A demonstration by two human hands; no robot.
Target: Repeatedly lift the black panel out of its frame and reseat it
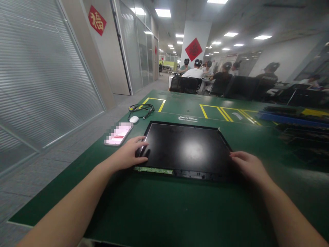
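A black LCD display panel lies screen-up on the green table in front of me, with a light patch reflected on its face. Along its near edge a strip of green circuit board is exposed. My left hand grips the panel's left edge, its fingers and thumb reaching onto the frame. At the opposite side, my right hand holds the right edge with its fingers close together. Part of each hand's grip is hidden from view.
Left of the panel lie a phone, a white rounded case and a coiled black cable. Yellow tape marks the green table. Dark panels and a blue tray are stacked at the right. Several people sit beyond.
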